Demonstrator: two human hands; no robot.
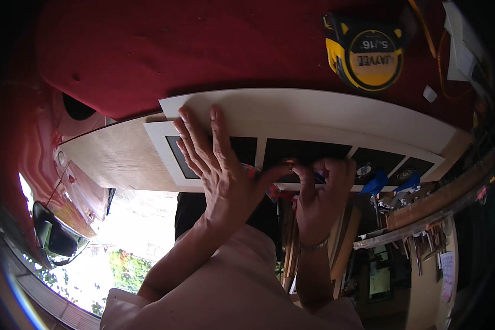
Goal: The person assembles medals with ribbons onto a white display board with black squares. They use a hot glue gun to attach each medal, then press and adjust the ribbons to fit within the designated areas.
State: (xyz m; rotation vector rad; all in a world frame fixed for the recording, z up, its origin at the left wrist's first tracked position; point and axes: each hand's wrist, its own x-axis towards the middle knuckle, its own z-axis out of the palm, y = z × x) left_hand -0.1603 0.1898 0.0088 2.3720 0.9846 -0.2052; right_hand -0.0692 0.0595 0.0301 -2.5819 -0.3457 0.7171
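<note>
A white mat board (pixel 261 151) with several black windows lies across in front of me, over a pale board (pixel 313 113). My left hand (pixel 220 168) is spread flat on the mat's left part, its thumb stretched right to a small coppery round piece (pixel 290 161), perhaps a medal, in a middle window. My right hand (pixel 327 179) is curled into a pinch beside that thumb; what its fingers hold is hidden. A bit of blue shows under them. To the right sit two round medals, a silvery one (pixel 363 168) and another (pixel 406 174), with blue ribbons (pixel 375 182) hanging over the near edge.
Under the boards is a plywood sheet (pixel 115 151) on a red cloth (pixel 148 49). A yellow-black tape measure (pixel 374 58), an orange cord (pixel 428 33) and a white scrap (pixel 430 93) lie on the far right. Wooden strips (pixel 344 242) stand below right; a red vehicle's mirror (pixel 60 236) is at left.
</note>
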